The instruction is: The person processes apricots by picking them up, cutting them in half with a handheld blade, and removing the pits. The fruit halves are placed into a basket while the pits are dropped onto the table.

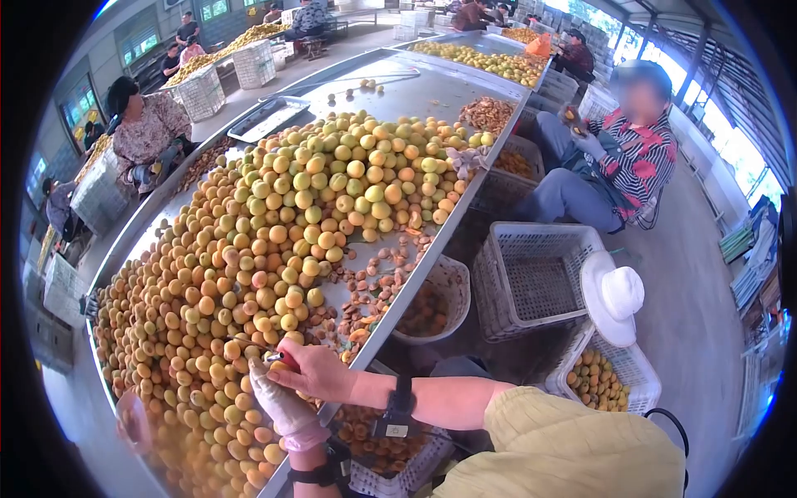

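My right hand (320,371) is bare and closed around a small red-handled knife (286,359) at the metal table's near edge. Just left of it is my left hand (278,407), in a pale glove, its fingers bent up close to the knife; what they hold, if anything, is hidden. Both hands are over a large heap of yellow-orange apricots (224,274) that covers much of the metal table (407,83). Brown pits (378,286) lie scattered on the table beyond my right hand.
Below the table's right edge stand a white basket (457,299), an empty crate (540,274) and a crate of fruit (647,390) with a white hat (618,295) on it. A seated person (639,158) works at right; others sit farther off. A tray (267,119) lies across the table.
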{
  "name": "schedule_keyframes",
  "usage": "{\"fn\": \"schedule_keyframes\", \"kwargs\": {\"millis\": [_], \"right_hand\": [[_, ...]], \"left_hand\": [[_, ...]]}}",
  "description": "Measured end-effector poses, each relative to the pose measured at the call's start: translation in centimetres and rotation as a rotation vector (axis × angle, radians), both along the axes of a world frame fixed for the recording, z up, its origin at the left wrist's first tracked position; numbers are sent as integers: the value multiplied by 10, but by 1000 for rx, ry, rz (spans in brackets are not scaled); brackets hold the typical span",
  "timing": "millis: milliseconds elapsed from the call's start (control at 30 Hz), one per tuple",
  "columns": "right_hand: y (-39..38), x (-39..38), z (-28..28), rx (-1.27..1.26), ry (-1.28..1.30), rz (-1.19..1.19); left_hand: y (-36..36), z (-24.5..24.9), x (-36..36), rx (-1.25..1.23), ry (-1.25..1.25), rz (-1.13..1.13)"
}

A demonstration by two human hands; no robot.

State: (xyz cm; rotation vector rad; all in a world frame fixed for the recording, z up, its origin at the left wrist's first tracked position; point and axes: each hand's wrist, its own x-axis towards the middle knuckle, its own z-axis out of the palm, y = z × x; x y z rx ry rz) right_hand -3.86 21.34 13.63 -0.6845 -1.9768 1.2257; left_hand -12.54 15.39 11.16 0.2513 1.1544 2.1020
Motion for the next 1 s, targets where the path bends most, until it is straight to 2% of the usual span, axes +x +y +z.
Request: {"fn": "schedule_keyframes", "kwargs": {"millis": [67,133,267,333,400,467,533,633,667,733,767,800,867,900,933,1000], "right_hand": [[2,-1,-4,35,-34,-45],[3,-1,-3,42,-45,-49],[1,-4,-1,25,-39,-48],[-3,-7,0,-4,-21,-53],[-9,-10,1,-65,25,-56],[-11,-13,2,-79,81,-81],[-10,-13,2,-227,142,-45],[-9,-13,1,-238,136,-16],[-9,-14,-2,-238,130,-15],[-8,-10,0,-253,116,12],[-8,-7,1,-255,113,15],[-7,-5,0,-256,112,19],[-6,-2,-1,-266,109,14],[-5,0,0,-260,99,19],[-3,2,1,-253,91,23],[0,10,10,-259,48,23]], "left_hand": [[1,-20,-6,-8,24,38],[0,-35,-13,-33,151,24],[-1,5,4,-82,140,77],[-3,20,6,-20,63,50],[3,40,21,26,38,133],[2,26,13,24,169,108],[2,23,9,-58,239,110],[2,17,10,-85,329,153],[-4,-10,-3,-323,750,180],[-8,-22,-13,-341,930,172],[-11,-21,-12,-483,852,122],[-11,-22,-10,-477,856,107],[-12,-23,-7,-368,696,27],[-10,-30,-10,-440,799,82],[-11,-33,-11,-434,802,69],[-11,-31,-10,-601,891,67]]}}
